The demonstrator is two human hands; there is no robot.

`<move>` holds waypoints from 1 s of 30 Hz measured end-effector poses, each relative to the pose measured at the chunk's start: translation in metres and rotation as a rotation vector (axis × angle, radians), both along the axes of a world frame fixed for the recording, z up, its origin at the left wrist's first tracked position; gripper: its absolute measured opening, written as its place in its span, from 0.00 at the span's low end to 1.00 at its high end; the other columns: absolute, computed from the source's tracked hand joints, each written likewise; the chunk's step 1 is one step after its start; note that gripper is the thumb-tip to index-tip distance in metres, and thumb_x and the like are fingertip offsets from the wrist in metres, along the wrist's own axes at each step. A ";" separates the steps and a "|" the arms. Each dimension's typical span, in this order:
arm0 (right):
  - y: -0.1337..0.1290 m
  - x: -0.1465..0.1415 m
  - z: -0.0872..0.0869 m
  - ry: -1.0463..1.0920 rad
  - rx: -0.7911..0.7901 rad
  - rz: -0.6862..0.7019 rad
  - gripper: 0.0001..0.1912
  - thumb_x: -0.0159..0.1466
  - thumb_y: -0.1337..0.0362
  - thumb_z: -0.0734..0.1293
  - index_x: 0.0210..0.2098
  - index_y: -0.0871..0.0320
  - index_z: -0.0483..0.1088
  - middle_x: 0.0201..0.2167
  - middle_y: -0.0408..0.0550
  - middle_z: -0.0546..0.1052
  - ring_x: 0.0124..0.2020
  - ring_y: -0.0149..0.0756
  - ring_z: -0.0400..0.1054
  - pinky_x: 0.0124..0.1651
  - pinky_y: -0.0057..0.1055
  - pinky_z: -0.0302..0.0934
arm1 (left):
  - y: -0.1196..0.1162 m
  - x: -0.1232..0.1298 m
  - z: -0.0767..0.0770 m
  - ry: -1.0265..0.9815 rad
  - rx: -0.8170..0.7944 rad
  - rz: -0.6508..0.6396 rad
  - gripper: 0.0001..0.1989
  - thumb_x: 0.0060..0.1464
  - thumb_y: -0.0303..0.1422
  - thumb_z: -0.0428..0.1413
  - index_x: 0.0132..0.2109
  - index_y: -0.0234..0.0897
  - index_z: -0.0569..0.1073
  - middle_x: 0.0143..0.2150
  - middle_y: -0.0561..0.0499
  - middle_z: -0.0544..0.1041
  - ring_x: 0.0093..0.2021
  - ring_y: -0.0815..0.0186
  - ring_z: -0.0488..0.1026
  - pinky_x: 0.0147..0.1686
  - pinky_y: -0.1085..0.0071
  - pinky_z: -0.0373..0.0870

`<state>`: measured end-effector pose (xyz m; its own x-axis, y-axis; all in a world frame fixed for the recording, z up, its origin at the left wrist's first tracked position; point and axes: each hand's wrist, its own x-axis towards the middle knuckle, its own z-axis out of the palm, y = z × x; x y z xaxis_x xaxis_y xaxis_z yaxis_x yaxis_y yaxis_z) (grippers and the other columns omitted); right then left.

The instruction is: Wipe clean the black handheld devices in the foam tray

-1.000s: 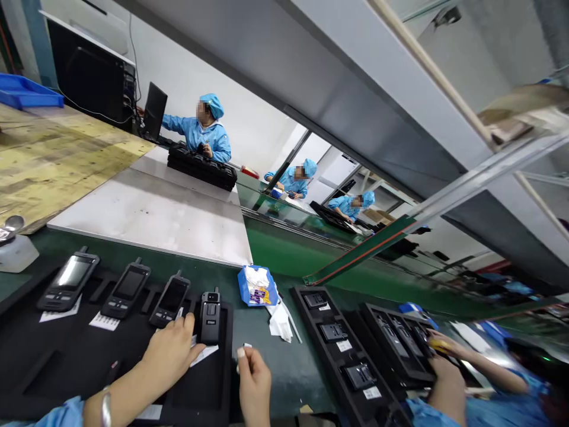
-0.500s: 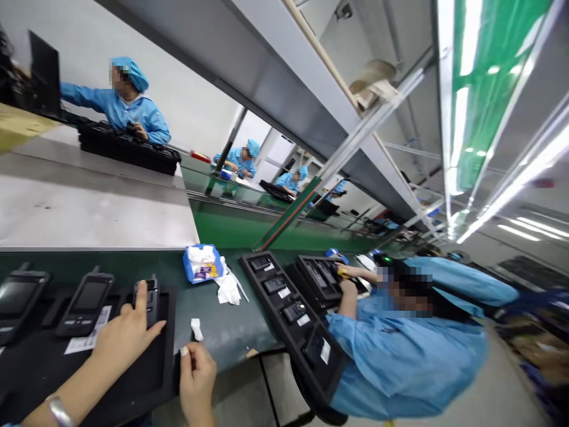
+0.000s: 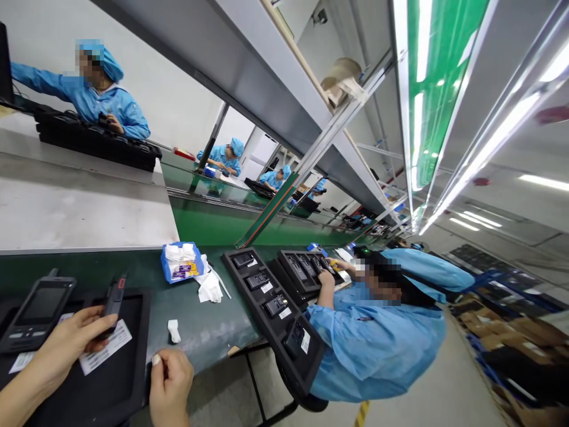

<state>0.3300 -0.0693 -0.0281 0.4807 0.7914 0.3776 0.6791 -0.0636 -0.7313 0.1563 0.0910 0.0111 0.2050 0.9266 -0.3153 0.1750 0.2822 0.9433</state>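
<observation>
My left hand [image 3: 75, 338] grips a black handheld device [image 3: 115, 299], tilted on its side above the foam tray [image 3: 142, 332]. Under it lies a white barcode label [image 3: 106, 347]. Another device with a screen [image 3: 43, 305] rests in the tray at the left. My right hand [image 3: 171, 379] is closed at the tray's right edge, with a small white bit [image 3: 155, 359] pinched at thumb and forefinger. Just beyond it a crumpled white wipe [image 3: 173, 331] lies on the green table.
A blue packet of wipes [image 3: 181, 262] and loose tissue [image 3: 210, 286] lie on the table [image 3: 213, 326]. Right of them stands a long black tray of devices [image 3: 278, 314]. A person in blue [image 3: 377, 344] works beside it; another [image 3: 106, 107] sits across.
My left hand has taken hold of the device and turned it on its side, uncovering the label. The view has shifted right. My right hand stays closed near the tray edge.
</observation>
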 end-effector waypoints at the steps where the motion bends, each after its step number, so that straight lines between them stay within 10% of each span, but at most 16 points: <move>1: 0.001 0.000 -0.001 0.031 0.005 -0.004 0.09 0.65 0.53 0.59 0.30 0.45 0.66 0.26 0.37 0.74 0.29 0.41 0.70 0.32 0.38 0.63 | -0.001 -0.003 -0.003 -0.174 -0.129 0.002 0.19 0.52 0.41 0.59 0.46 0.31 0.74 0.38 0.49 0.81 0.32 0.61 0.77 0.34 0.66 0.73; 8: 0.006 0.012 0.001 0.362 0.039 0.000 0.16 0.65 0.47 0.62 0.31 0.49 0.72 0.21 0.39 0.71 0.24 0.37 0.67 0.27 0.32 0.62 | -0.032 -0.008 0.020 -0.677 -0.489 0.016 0.18 0.46 0.37 0.61 0.42 0.29 0.78 0.43 0.39 0.81 0.42 0.55 0.79 0.40 0.63 0.78; 21: 0.074 -0.011 0.090 0.531 -0.004 0.160 0.36 0.57 0.46 0.71 0.59 0.57 0.63 0.52 0.57 0.71 0.33 0.33 0.72 0.38 0.32 0.69 | -0.058 -0.021 0.037 -0.707 -0.290 -0.253 0.22 0.45 0.45 0.58 0.43 0.32 0.76 0.41 0.42 0.78 0.29 0.68 0.72 0.25 0.74 0.62; 30: 0.094 -0.045 0.091 0.568 -0.129 0.249 0.50 0.56 0.45 0.71 0.69 0.54 0.44 0.57 0.60 0.67 0.31 0.33 0.71 0.35 0.33 0.68 | -0.059 -0.031 0.028 -0.594 -0.214 -0.333 0.30 0.43 0.45 0.62 0.53 0.35 0.75 0.41 0.46 0.76 0.30 0.68 0.74 0.26 0.75 0.66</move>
<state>0.2847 0.0246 0.0633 0.3739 0.9274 0.0115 0.1928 -0.0656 -0.9790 0.1255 0.0323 0.0394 0.6602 0.7149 -0.2305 -0.2422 0.4931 0.8356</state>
